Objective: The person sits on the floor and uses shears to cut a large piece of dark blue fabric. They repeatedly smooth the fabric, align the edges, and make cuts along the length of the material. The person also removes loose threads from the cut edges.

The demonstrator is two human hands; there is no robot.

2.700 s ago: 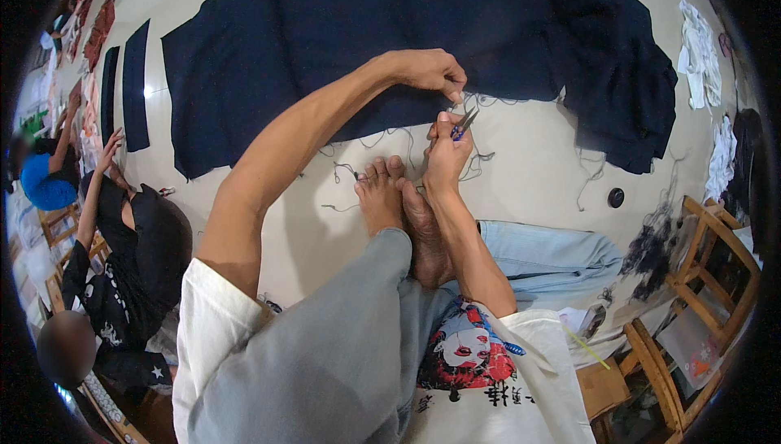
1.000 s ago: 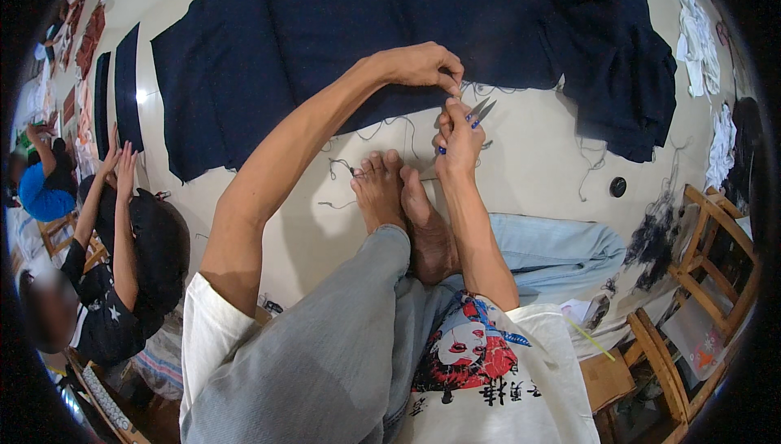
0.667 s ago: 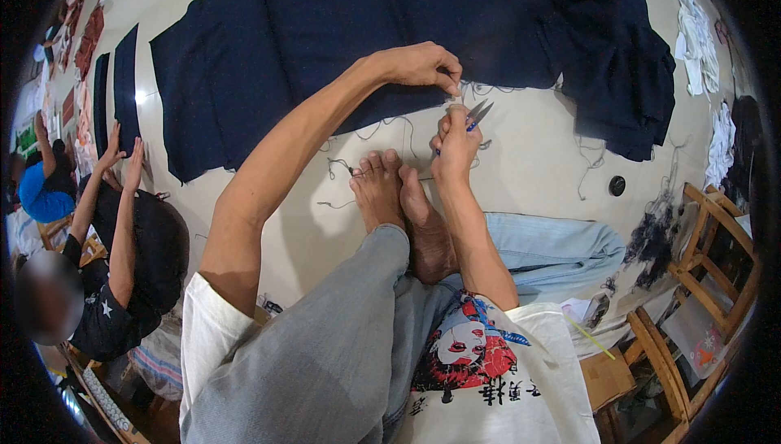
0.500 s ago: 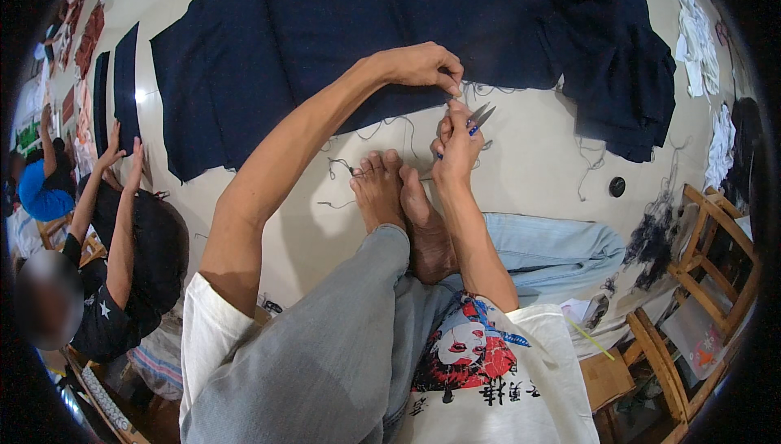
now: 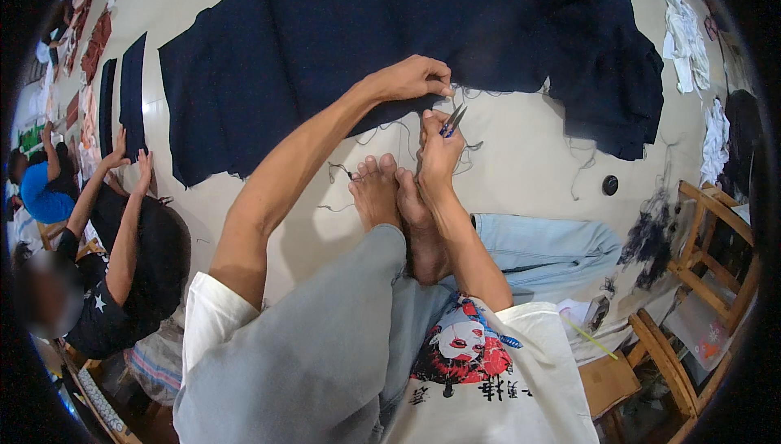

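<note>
Head view: right hand (image 5: 439,151) grips small scissors (image 5: 452,119).

The spread cloth (image 5: 390,29) is plain navy. The snips (image 5: 450,121) show blue handles. The floor (image 5: 529,159) is pale cream, the nearby chair (image 5: 716,232) bare tan wood.

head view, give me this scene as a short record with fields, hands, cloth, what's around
left hand: left hand pinches the lower edge of the dark blue cloth on the floor
right hand: right hand holds small thread snips, tips pointing at the edge beside the left fingers
cloth: spread flat over the pale floor, loose threads trailing from its edge
feet: bare feet just below the hands
left side: another person in a dark top, arms stretched forward
right side: wooden chairs, white rags
</note>
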